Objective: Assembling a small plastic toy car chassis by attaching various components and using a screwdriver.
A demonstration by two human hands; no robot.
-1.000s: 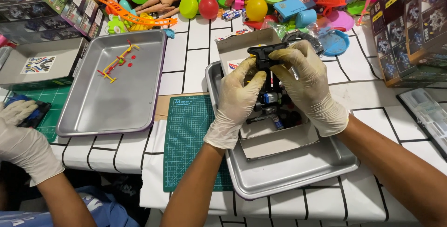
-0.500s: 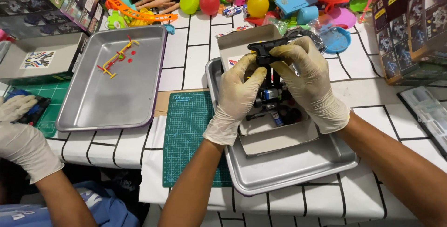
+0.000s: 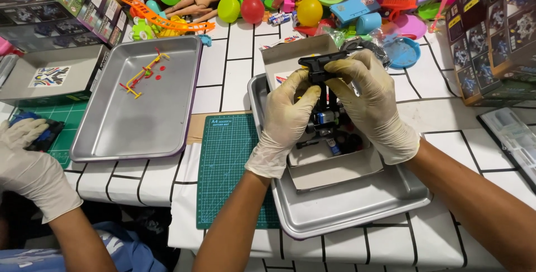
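head view, now. both gloved hands raised over the shallow grey cardboard box [image 3: 335, 174] sitting inside the near steel tray [image 3: 357, 208] on the white tiled table [image 3: 446, 116]. left hand [image 3: 287, 113] and right hand [image 3: 371, 102] closed from either side on a small black plastic toy-car part [image 3: 321, 63], fingers [image 3: 296, 90] curled and pinching it, none spread. part held just above the box, over more black and blue kit pieces [image 3: 329, 127] lying loose in it.

progress, judged: assembly looks early to middle; one black piece in hand, many loose pieces in the box not yet joined, no finished model in sight. far steel tray [image 3: 139, 99] holds only a yellow and red plastic sprue [image 3: 142, 76]. green cutting mat [image 3: 229, 166] bare between the trays.

co-worker's gloved hand [image 3: 25, 155] at left edge, resting on a dark blue object [image 3: 36, 130]; grip not clear.

against the earlier frames: same two-handed pinch on the black part, same height over the box; hands barely shifted. co-worker's hand slightly moved on the blue object. trays, mat, toys unchanged.
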